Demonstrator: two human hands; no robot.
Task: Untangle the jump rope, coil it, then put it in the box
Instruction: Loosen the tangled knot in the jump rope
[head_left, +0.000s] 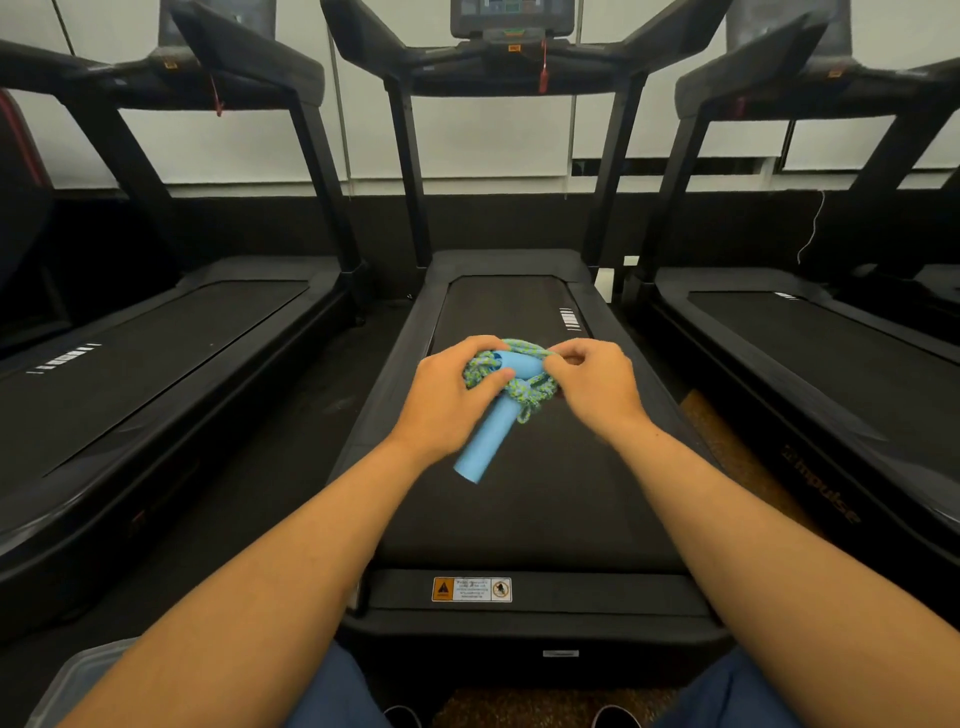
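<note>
A jump rope (524, 387) with light-blue handles and a blue-green braided cord is bunched in a tangle above the middle treadmill's belt. My left hand (449, 392) grips the bundle from the left, thumb over the cord. One blue handle (485, 439) sticks down and toward me out of the bundle; a second handle lies across the top. My right hand (592, 382) pinches a strand of cord at the bundle's right side. A clear plastic box (78, 680) sits at the bottom left, partly hidden by my left forearm.
The middle treadmill (524, 519) lies straight ahead, with its console at the top. Two more treadmills flank it on the left (145, 353) and right (810, 353). My knees and shoes show at the bottom edge.
</note>
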